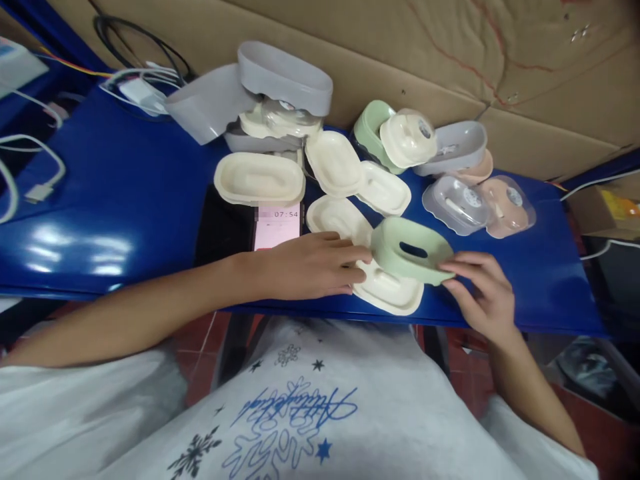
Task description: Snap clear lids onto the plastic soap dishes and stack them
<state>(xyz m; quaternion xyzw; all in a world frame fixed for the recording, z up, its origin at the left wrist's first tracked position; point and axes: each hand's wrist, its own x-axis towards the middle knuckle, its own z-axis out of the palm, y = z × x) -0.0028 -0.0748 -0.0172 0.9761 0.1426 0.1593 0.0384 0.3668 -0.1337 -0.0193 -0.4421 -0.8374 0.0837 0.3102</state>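
Observation:
My right hand (483, 293) pinches the right end of a light green oval plastic shell (435, 250) with a dark slot in its base, between thumb and fingers. The shell is held tilted just above a cream plastic tray (395, 299) near the table's front edge, partly covering it. My left hand (320, 265) reaches over from the left, its fingers stretched out and apart. Its fingertips lie at the left side of that tray and close to the green shell; whether they touch either is unclear. Another cream tray (337, 217) lies just beyond my left fingers.
More cream trays (260, 179) lie behind on the blue table (135, 220), around a lit phone (277, 230). Grey shells (285, 77) are stacked at the back. Clear-lidded pieces (457, 205) sit to the right. Cables (145, 87) lie at the back left, before a cardboard wall (500, 80).

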